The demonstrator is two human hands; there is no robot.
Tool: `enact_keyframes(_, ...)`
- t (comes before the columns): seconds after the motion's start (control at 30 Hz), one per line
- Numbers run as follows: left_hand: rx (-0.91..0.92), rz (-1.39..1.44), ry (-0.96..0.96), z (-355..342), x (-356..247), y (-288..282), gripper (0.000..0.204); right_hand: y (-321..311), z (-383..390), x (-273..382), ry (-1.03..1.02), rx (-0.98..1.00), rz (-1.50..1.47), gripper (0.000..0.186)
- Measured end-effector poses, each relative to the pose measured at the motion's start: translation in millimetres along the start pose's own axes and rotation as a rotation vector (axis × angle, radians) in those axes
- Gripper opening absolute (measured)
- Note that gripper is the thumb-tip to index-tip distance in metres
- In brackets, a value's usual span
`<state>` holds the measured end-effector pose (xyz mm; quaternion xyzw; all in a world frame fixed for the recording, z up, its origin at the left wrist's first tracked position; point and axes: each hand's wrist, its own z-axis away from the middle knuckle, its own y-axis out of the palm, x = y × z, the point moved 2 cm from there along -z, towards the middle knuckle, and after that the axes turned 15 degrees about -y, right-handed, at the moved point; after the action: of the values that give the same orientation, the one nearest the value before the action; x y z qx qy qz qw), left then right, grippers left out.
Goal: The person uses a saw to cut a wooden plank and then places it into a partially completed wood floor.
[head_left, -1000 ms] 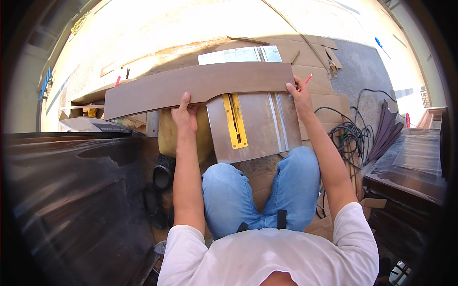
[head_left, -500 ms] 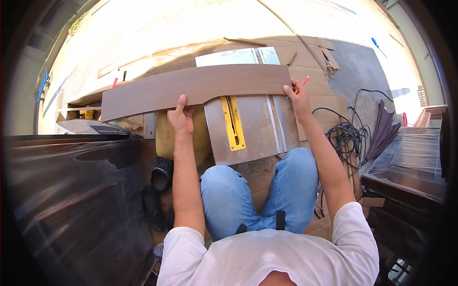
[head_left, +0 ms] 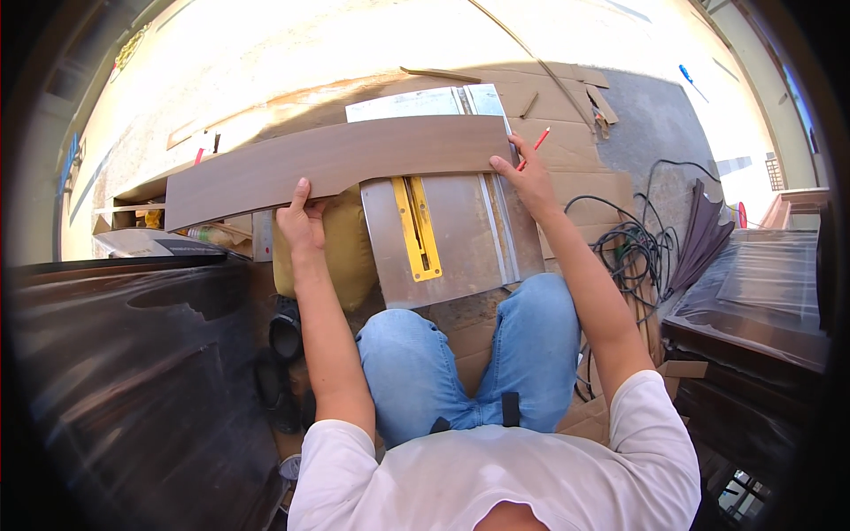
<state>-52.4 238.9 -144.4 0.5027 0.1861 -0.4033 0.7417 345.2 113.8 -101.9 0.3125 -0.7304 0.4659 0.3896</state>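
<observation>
A long brown wooden board [head_left: 336, 157] with a shallow cut-out along its near edge lies across a metal saw table [head_left: 460, 234]. Its left part reaches well past the table. My left hand [head_left: 303, 219] grips the near edge left of the cut-out, thumb on top, other fingers partly hidden below. At the board's right end is my right hand [head_left: 529, 175], thumb on the top face and fingers around the end. A red pencil [head_left: 536, 146] sticks out between those fingers. A yellow slotted insert [head_left: 414, 232] is set into the table, just nearer me than the board.
Behind my left hand stands a yellowish container [head_left: 341, 257]. Tangled black cable [head_left: 624, 252] lies on the right, by a plastic-wrapped dark cabinet [head_left: 753, 310]. Another wrapped dark piece [head_left: 150, 354] fills the left. Cardboard [head_left: 575, 199] covers the ground; a blue screwdriver [head_left: 689, 77] lies far right.
The board has shifted a little to the left over the saw table, with both hands on it. My left hand sits slightly closer to its left end. More of the pencil shows; the whole view has moved slightly.
</observation>
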Motion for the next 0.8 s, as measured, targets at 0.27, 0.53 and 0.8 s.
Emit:
enact_keyframes(0.27, -0.027, 0.043, -0.015, 8, -3, 1, 0.033, 6, -4, -7, -0.010, 0.001, 0.023, 0.071)
enact_keyframes(0.53, 0.016, 0.015, -0.028, 12, 19, 18, 0.038, -9, 7, -15, 0.077, -0.075, -0.390, 0.058)
enact_keyframes(0.8, -0.001, -0.014, -0.028, 12, 26, 19, 0.037, -18, 11, -7, 0.087, -0.078, -0.438, 0.057)
